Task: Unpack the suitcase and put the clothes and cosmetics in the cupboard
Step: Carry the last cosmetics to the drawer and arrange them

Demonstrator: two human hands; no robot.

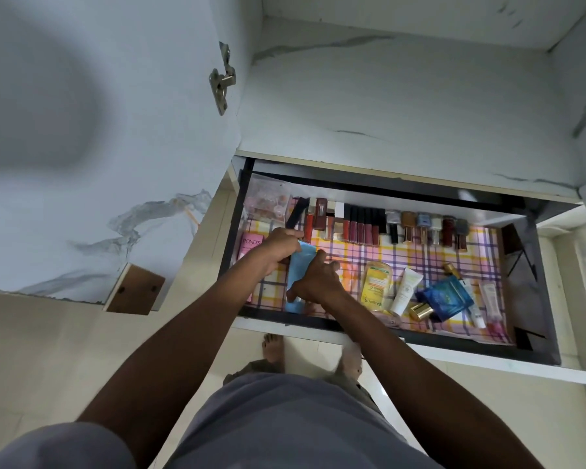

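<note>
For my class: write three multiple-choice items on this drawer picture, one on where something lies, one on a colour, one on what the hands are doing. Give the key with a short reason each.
1. Where does the Garnier bottle lie in the drawer?
A. On the checked liner, near the front
B. In the back row with the lipsticks
C. On the floor outside

2. What colour is the tube in the hands?
A. Red
B. Light blue
C. Black

3. What are the hands doing?
A. Both hang idle
B. Only the left hand holds the tube
C. Both hold the tube

Key: 1 A, it lies flat on the liner beside a white tube. 2 B, blue shows between the hands. 3 C, the right hand has a grip too.
</note>
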